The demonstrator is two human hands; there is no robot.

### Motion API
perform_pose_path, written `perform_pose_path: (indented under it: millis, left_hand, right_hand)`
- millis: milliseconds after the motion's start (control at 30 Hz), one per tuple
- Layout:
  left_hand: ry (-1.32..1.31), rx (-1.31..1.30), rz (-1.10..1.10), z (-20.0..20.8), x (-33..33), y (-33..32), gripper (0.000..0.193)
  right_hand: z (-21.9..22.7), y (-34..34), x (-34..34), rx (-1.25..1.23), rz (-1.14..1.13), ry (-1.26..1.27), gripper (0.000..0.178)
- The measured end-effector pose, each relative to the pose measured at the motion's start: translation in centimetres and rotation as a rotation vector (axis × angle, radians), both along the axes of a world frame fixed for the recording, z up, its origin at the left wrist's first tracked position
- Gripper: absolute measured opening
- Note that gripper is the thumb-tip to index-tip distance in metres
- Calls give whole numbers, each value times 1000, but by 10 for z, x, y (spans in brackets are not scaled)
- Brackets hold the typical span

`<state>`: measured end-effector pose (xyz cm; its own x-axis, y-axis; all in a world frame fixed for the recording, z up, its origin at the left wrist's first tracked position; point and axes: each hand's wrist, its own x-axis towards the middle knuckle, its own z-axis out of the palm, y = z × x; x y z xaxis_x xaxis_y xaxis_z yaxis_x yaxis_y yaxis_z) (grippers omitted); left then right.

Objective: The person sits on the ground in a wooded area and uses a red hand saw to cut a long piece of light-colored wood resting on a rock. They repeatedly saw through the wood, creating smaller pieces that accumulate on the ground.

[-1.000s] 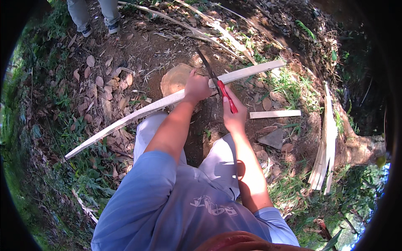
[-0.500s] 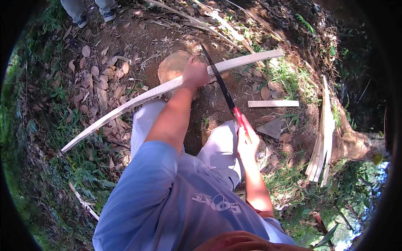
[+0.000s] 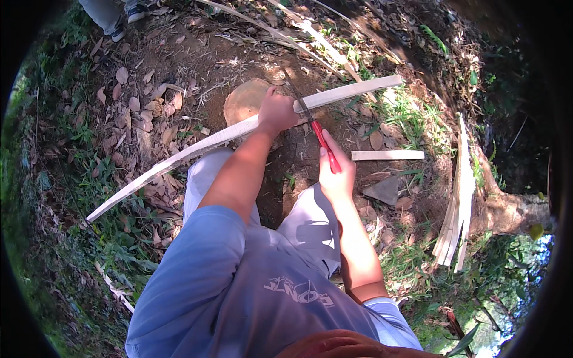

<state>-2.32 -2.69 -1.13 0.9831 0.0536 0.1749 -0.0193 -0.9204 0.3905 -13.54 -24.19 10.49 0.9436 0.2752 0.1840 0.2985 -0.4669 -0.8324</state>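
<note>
Near twelve o'clock, the person's left hand (image 3: 277, 111) grasps a long pale wooden strip (image 3: 239, 128), which passes over the near edge of a stump (image 3: 243, 98). Toward two o'clock, the right hand (image 3: 337, 170) is wrapped around the red handle of a saw (image 3: 318, 130), whose thin dark blade crosses the strip just beside the left hand. The long strip looks gently bowed, stretching from past eight o'clock to almost two; the stump's cut top is round and tan. Near three o'clock, a short flat slat (image 3: 388, 155) lies on leaf-strewn ground, inward of a bundle of strips (image 3: 456, 203). Half a second ago the right hand was drawn back lower; now it is nearer the left hand.
</note>
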Motion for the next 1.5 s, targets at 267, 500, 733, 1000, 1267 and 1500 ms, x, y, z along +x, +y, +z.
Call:
perform_pose_path:
  millis: [267,500,733,1000,1267,1500]
  left_hand:
    - [50,54,-23,13,9,-3,21]
    - [143,52,7,7,4,0,26]
    - [93,29,12,3,0,-6,24]
    - [61,9,10,0,2,-1,21]
    - [54,1,-18,6,8,-3,23]
    - [145,3,-30,7,4,-1,28]
  right_hand:
    - [-64,74,118,169,95,-304,43]
    - [-38,-14,13,53,-24,-38,41]
    - [-17,-168,-155,-141,-179,86,42]
    - [19,-75,-72,-88,-12,-124,42]
    - [-48,55,86,221,82,-134,40]
    - [-71,-9,34,127,-16,-36,43]
